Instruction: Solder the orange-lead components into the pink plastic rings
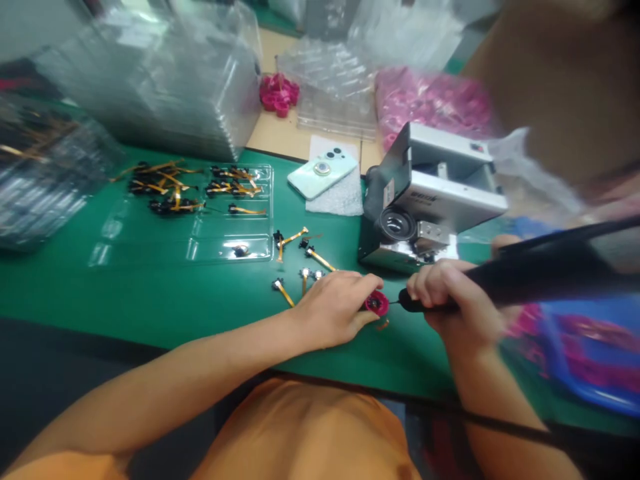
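My left hand (336, 308) grips a small round pink housing (383, 304) with dark parts inside, low over the green mat. My right hand (463, 300) is wrapped round a black electric screwdriver (530, 263), tilted nearly level. Its thin bit points left and reaches the housing's edge; whether it touches a screw I cannot make out. A short copper-coloured ribbon (383, 325) shows just below the housing. Beyond my left hand lie several small camera modules with ribbon cables (284, 292), loose on the mat.
A clear tray (195, 250) holds more modules at left. Behind my right hand stands a silver-and-black screw feeder (435, 200). A pale green phone (323, 172) rests on foam. Stacked clear trays (175, 87), a bag of pink parts (435, 100) and a blue bin (560, 360) surround the mat.
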`<move>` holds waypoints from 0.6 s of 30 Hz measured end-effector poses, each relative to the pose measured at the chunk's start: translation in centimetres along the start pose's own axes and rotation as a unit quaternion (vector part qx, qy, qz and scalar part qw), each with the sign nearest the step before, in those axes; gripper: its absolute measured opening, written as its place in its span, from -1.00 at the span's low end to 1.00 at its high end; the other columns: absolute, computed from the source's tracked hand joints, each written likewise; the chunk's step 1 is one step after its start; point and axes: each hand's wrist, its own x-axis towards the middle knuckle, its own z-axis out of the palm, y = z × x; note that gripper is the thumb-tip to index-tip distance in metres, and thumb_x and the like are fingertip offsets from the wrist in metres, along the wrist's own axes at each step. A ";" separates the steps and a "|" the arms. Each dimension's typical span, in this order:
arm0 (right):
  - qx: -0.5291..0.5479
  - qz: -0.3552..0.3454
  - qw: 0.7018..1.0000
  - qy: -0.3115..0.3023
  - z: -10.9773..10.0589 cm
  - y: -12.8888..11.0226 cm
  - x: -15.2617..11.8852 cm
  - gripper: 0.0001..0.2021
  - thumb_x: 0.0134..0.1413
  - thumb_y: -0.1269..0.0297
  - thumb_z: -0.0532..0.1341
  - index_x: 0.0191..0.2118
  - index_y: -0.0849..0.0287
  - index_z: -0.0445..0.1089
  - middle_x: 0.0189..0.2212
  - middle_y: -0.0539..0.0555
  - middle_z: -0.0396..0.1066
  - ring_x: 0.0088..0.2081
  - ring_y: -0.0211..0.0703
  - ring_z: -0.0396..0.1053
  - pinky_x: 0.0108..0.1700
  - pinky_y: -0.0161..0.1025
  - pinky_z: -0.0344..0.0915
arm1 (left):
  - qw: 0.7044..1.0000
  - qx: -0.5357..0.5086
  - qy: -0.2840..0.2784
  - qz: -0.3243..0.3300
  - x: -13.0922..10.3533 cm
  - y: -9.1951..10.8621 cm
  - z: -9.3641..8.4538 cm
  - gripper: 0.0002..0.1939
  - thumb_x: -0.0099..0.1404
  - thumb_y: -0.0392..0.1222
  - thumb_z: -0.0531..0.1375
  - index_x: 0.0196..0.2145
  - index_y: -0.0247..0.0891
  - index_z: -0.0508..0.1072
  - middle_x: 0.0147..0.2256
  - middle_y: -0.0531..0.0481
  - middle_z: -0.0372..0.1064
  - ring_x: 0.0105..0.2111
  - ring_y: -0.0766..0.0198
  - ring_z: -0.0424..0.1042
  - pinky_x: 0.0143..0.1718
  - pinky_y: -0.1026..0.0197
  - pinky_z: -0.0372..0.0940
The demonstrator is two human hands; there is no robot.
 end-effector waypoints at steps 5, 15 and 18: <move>0.013 -0.012 1.000 -0.014 -0.1 -1.7 0.7 -0.51 0.26 0.04 0.48 -0.59 0.06 0.35 -0.69 -0.06 0.16 -0.62 -0.20 0.14 -0.48 -0.12 0.19 | 0.991 -0.071 0.085 0.072 0.0 -0.5 -0.9 -0.72 0.47 -0.33 0.33 0.10 -0.23 0.54 0.08 -0.10 0.64 0.10 0.09 0.61 0.18 0.08 0.46; 0.059 0.016 0.994 -0.092 1.4 -5.3 0.1 -0.53 0.38 0.09 0.39 -0.55 0.12 0.35 -0.63 -0.01 0.20 -0.55 -0.19 0.24 -0.41 -0.10 0.23 | 0.967 0.060 0.185 0.164 0.1 -1.0 1.1 -0.75 0.65 -0.14 0.20 -0.10 -0.19 0.69 -0.15 -0.06 0.68 -0.13 0.17 0.61 -0.02 0.09 0.43; 0.044 0.008 0.992 -0.122 1.5 -5.4 0.2 -0.53 0.40 0.07 0.37 -0.53 0.12 0.36 -0.63 -0.02 0.22 -0.55 -0.20 0.26 -0.40 -0.11 0.23 | 0.970 -0.014 0.187 0.154 0.2 -0.8 0.9 -0.78 0.61 -0.17 0.26 -0.16 -0.24 0.70 -0.20 -0.06 0.69 -0.16 0.18 0.63 -0.01 0.13 0.47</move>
